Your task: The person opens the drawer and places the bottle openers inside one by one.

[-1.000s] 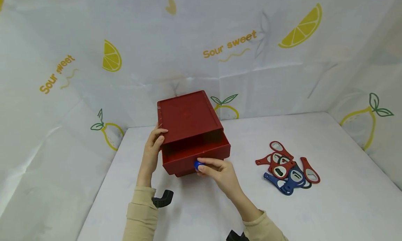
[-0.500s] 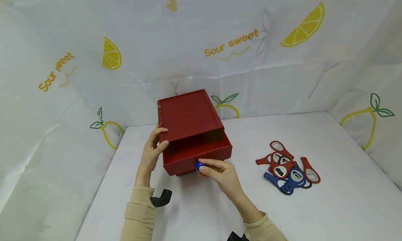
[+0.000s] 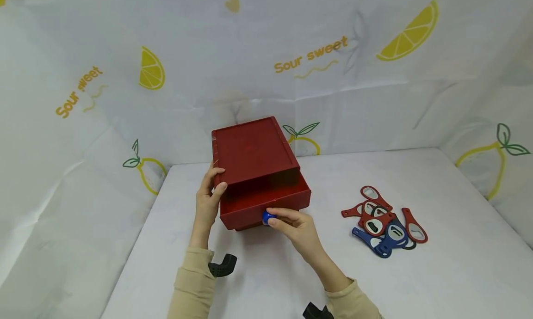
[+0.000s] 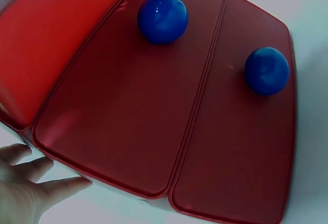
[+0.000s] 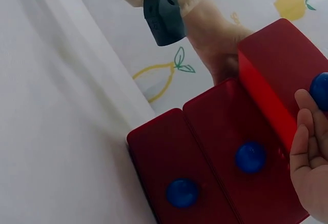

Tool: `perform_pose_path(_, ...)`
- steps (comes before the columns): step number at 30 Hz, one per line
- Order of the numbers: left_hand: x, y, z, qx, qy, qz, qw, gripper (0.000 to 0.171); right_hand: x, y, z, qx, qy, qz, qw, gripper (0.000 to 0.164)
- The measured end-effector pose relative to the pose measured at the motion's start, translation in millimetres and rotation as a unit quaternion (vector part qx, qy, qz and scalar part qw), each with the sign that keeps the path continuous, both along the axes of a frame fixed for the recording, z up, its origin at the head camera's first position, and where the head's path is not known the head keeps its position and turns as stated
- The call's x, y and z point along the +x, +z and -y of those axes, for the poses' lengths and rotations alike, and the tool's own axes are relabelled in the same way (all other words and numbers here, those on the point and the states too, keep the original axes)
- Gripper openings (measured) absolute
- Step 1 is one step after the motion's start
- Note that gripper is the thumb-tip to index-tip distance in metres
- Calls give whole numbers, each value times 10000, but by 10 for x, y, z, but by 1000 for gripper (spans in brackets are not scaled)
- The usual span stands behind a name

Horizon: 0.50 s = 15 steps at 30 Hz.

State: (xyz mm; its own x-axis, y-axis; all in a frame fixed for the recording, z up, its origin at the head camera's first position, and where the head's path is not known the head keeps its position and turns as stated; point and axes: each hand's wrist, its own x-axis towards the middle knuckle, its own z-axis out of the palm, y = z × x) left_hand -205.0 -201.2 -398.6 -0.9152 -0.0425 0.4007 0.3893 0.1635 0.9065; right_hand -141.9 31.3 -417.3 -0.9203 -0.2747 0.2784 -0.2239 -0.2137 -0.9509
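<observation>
A small red drawer cabinet (image 3: pixel 253 150) stands in the middle of the table. Its top drawer (image 3: pixel 241 218) is pulled partway out, and the inside that shows holds nothing. Thumb and forefinger of my right hand (image 3: pixel 303 236) pinch the blue round knob (image 3: pixel 265 217) on that drawer's front. My left hand (image 3: pixel 209 196) lies along the cabinet's left side, with the forefinger on the top edge and the thumb at the front corner. In the left wrist view the two lower drawers are closed, each with a blue knob (image 4: pixel 162 19) of its own.
To the right lies a loose pile of flat red and blue bottle openers (image 3: pixel 383 224) with silvery ovals. Behind the cabinet rises a white lemon-printed cloth (image 3: pixel 187 111). A black wrist mount (image 3: pixel 223 265) sits on the left sleeve.
The left thumb has slid onto the cabinet's front corner. The view has shifted slightly. The right hand still pinches the knob, and the drawer stands out about as far as before.
</observation>
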Motion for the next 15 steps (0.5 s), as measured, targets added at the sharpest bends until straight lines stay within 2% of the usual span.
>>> perform_pose_path(7,26,-1,-28,77,205,-11,9998,32,-57,35,-48,210,108,148,9996,34)
perform_pose_path(15,9,-9,-69,88,182,147,9997,32,-120,43,-117,240,152,245,9993,36)
